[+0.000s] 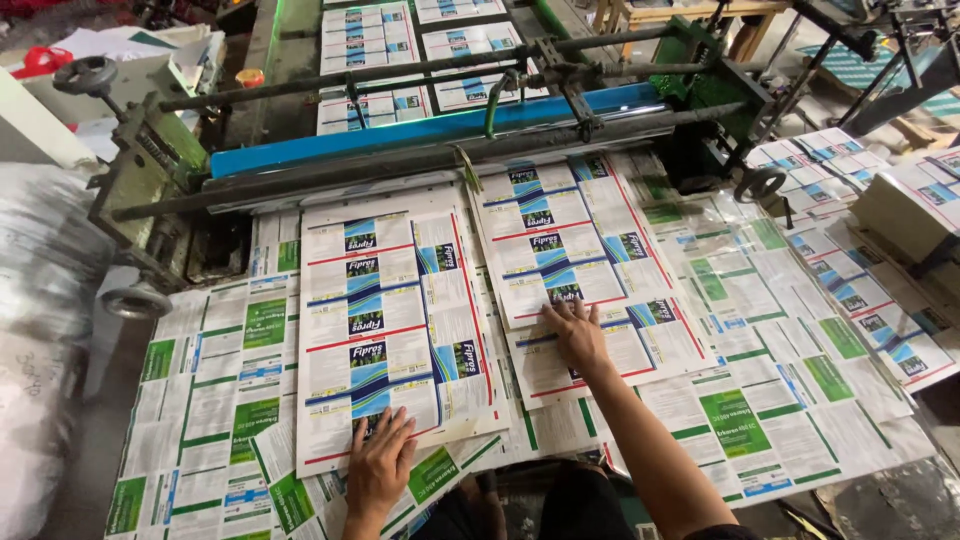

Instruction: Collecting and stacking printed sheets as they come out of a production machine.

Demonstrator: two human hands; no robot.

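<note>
Pressing flat, open hands, left [378,462] and right [577,335], seemingly cover printed sheets [390,330].

The left hand [378,465] is lying flat, fingers spread, gripping nothing. The right hand [577,335] is reaching farther forward on a straight bare arm, palm down, fingers splayed.

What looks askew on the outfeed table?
The right stack of blue-printed sheets is fanned and rotated off the machine's axis, its lower sheets sliding out under the right hand. The left stack under the left hand sits squarer. Green-printed sheets underneath lie overlapped at mixed angles.
</note>
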